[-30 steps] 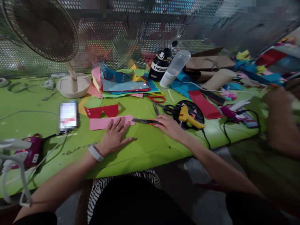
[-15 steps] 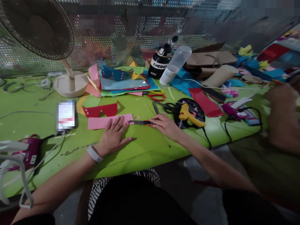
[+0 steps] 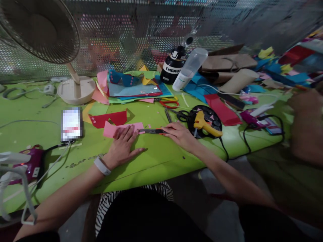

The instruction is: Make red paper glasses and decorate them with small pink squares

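The left hand (image 3: 123,145) lay flat on the pink strip (image 3: 109,129), pressing it to the table (image 3: 157,153) and gripping nothing. The right hand (image 3: 179,135) held the cutter (image 3: 151,131) in a narrow grip, its tip at the strip's right end, just beside the left fingertips. The strip's other end was raised. The step in hand appeared to be cutting at the right end; the next move called for firm pressure, fingertips clear of the tip. Beyond the left hand stood red glasses (image 3: 120,117); beside the right, a glue gun (image 3: 205,125); farther off, blue glasses (image 3: 124,80).
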A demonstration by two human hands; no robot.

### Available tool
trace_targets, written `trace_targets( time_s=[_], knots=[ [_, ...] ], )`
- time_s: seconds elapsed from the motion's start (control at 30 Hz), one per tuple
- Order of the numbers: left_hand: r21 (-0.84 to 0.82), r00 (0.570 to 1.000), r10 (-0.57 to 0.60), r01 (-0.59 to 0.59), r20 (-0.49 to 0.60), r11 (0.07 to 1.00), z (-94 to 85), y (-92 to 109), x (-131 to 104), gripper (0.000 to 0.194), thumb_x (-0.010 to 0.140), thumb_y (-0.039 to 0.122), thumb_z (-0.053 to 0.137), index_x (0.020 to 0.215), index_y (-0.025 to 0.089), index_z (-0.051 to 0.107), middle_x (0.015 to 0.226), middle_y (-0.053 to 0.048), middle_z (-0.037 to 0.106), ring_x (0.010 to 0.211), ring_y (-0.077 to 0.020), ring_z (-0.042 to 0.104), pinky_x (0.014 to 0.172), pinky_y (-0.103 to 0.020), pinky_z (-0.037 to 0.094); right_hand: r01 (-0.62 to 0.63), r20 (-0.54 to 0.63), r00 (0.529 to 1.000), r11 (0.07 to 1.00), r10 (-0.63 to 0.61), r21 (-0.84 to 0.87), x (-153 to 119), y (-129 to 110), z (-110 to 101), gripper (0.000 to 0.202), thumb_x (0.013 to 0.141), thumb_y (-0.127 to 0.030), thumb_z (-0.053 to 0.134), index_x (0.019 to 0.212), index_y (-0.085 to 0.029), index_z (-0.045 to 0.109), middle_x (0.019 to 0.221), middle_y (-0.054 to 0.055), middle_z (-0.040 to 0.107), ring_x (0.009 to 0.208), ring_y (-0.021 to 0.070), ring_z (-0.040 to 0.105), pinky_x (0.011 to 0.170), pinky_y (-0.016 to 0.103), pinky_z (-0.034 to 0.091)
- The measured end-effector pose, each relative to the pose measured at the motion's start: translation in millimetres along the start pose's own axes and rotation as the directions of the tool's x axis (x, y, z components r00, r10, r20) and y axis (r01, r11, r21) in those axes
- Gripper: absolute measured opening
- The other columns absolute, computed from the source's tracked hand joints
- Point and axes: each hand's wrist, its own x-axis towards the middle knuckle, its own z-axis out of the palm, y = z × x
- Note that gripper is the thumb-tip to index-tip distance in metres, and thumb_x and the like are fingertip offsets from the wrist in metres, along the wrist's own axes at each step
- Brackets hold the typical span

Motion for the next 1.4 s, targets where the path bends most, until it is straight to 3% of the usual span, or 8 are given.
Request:
trace_targets(
  time_s=[0.2,0.37,0.6,0.73,0.93,1.4],
  knots=[
    [0.003,1.000,-0.023,0.023,0.013,1.000,-1.1,1,0,0.079,0.089,0.071,0.031,0.151,0.023,0.024,0.158,-0.010,0.024,0.146,-0.0283,0.018,0.118,-0.048,0.009,0.016,0.026,1.000,0.999,-0.018,0.052,-2,-1,-7,0.031,0.092,-0.024,0.052,0.120,-0.025,0.066,0.105,0.010,0.065,0.096,0.0251,0.060,0.088,0.048,0.050],
    [-0.002,1.000,-0.005,0.005,0.002,1.000,-0.8,1,1,0.081,0.089,0.070,0.029,0.153,0.023,0.016,0.158,-0.011,0.024,0.146,-0.0268,0.018,0.118,-0.049,0.007,0.003,0.012,1.000,0.999,-0.004,0.038,2,-3,-2,0.031,0.092,-0.023,0.052,0.119,-0.025,0.066,0.104,0.010,0.065,0.095,0.0252,0.060,0.085,0.047,0.051],
    [0.006,0.999,-0.010,0.010,0.049,1.000,-3.3,1,1,0.083,0.089,0.071,0.026,0.152,0.017,0.021,0.159,-0.012,0.020,0.147,-0.0259,0.015,0.119,-0.046,0.010,0.049,0.030,0.998,0.997,-0.051,0.061,-1,-3,-5,0.031,0.093,-0.021,0.052,0.120,-0.022,0.066,0.103,0.011,0.064,0.095,0.0248,0.059,0.084,0.045,0.052],
    [0.013,1.000,-0.008,0.008,0.006,1.000,-3.3,2,1,0.084,0.089,0.071,0.026,0.154,0.019,0.014,0.158,-0.010,0.023,0.147,-0.0256,0.016,0.119,-0.047,0.007,0.002,0.026,1.000,0.999,-0.003,0.052,0,-5,-4,0.032,0.092,-0.022,0.052,0.121,-0.024,0.066,0.104,0.011,0.064,0.096,0.0258,0.060,0.084,0.046,0.052],
    [0.014,1.000,0.003,-0.003,0.012,1.000,0.4,0,1,0.089,0.089,0.072,0.025,0.154,0.017,0.001,0.158,-0.011,0.021,0.147,-0.0249,0.014,0.120,-0.045,0.004,0.041,0.050,0.998,0.996,-0.045,0.075,3,-6,-3,0.032,0.093,-0.022,0.051,0.121,-0.026,0.065,0.101,0.009,0.064,0.093,0.0240,0.059,0.081,0.042,0.052],
    [0.013,0.999,-0.003,0.003,0.044,1.000,-1.3,1,1,0.089,0.089,0.072,0.025,0.154,0.015,0.007,0.159,-0.011,0.018,0.148,-0.0244,0.011,0.120,-0.044,0.002,0.053,0.068,0.996,0.997,-0.057,0.056,4,-14,-4,0.032,0.093,-0.020,0.050,0.122,-0.024,0.064,0.100,0.010,0.062,0.092,0.0240,0.058,0.079,0.041,0.053]
  ],
)
